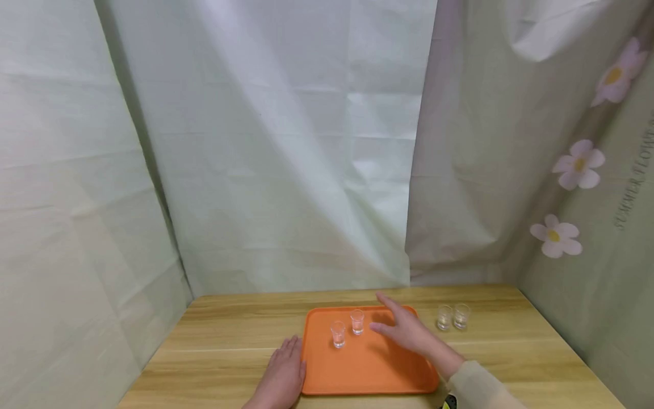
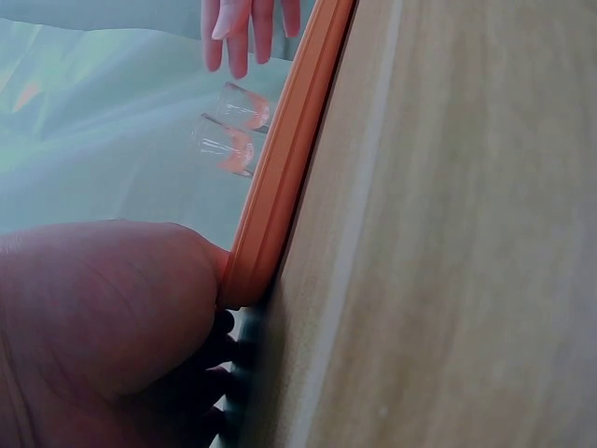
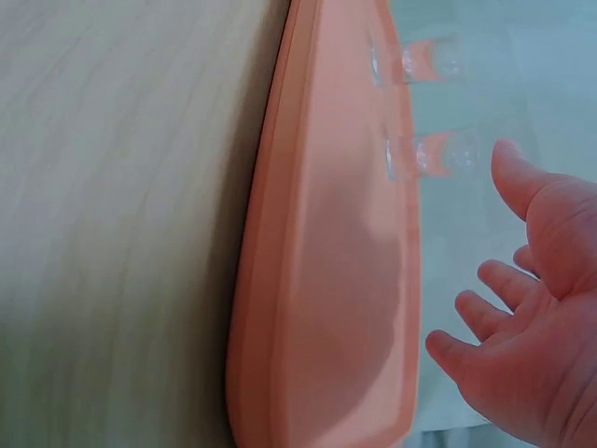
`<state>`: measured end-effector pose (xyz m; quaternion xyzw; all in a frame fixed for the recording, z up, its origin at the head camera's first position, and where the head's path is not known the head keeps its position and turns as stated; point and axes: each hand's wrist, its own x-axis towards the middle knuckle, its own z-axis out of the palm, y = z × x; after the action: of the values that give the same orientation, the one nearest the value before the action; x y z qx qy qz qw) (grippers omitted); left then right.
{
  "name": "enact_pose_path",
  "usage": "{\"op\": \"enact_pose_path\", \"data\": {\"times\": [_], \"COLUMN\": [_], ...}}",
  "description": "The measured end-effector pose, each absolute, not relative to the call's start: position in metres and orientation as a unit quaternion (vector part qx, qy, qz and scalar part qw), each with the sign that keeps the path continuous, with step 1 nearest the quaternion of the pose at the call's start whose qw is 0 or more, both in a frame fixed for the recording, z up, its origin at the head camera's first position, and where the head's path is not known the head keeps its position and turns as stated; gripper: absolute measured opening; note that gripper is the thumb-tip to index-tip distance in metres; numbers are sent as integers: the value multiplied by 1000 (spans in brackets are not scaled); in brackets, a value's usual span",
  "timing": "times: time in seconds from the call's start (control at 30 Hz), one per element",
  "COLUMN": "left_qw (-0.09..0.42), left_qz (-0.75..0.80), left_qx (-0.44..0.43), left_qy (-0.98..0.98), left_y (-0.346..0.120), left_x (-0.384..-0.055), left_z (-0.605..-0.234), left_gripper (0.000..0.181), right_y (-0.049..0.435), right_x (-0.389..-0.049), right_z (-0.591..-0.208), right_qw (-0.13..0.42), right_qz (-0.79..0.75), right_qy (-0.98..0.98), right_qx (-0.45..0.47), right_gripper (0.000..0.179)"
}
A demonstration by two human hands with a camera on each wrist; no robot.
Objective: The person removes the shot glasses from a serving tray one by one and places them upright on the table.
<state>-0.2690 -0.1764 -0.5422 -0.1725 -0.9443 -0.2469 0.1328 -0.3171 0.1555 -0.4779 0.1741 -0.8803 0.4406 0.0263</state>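
An orange tray (image 1: pixel 368 369) lies on the wooden table, with two small clear shot glasses upright on it. One glass (image 1: pixel 338 334) stands toward the tray's left side; the other glass (image 1: pixel 357 322) is just behind and to its right. My left hand (image 1: pixel 284 369) rests at the tray's left edge, its thumb side against the rim (image 2: pixel 270 205) in the left wrist view. Above the tray's right half is my right hand (image 1: pixel 403 329), fingers spread and holding nothing. Its thumb points toward the nearer glass (image 3: pixel 434 152) in the right wrist view.
Two more clear shot glasses, a left one (image 1: pixel 444 317) and a right one (image 1: pixel 461 316), stand side by side on the table (image 1: pixel 490 352) right of the tray. A pale curtain (image 1: pixel 286 170) hangs behind the table and along both sides, with printed flowers at right.
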Motion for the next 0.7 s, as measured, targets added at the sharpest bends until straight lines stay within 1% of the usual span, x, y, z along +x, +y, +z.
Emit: {"op": "enact_pose_path", "data": {"times": [0.1, 0.17, 0.37, 0.47, 0.7], "left_qw": [113, 110, 149, 151, 126], "left_qz": [-246, -246, -237, -231, -231], "left_qx": [-174, -171, -174, -179, -168], "left_qy": [-947, -948, -944, -944, -950], "left_y": [-175, -176, -182, -183, -181], "left_x": [-267, -267, -276, -279, -280], "left_z": [-538, -541, -563, -566, -558], "left_gripper": [49, 50, 52, 51, 53], "right_y": [152, 149, 140, 139, 133], "right_x": [-318, -319, -324, -327, -336], "right_z": [-483, -485, -488, -491, -496], "right_qw": [23, 16, 2, -5, -4], "right_qz": [437, 438, 445, 454, 457], "right_qy": [-882, -882, -878, -874, -870], "right_qx": [175, 175, 174, 174, 184], "right_gripper": [84, 84, 83, 84, 83]}}
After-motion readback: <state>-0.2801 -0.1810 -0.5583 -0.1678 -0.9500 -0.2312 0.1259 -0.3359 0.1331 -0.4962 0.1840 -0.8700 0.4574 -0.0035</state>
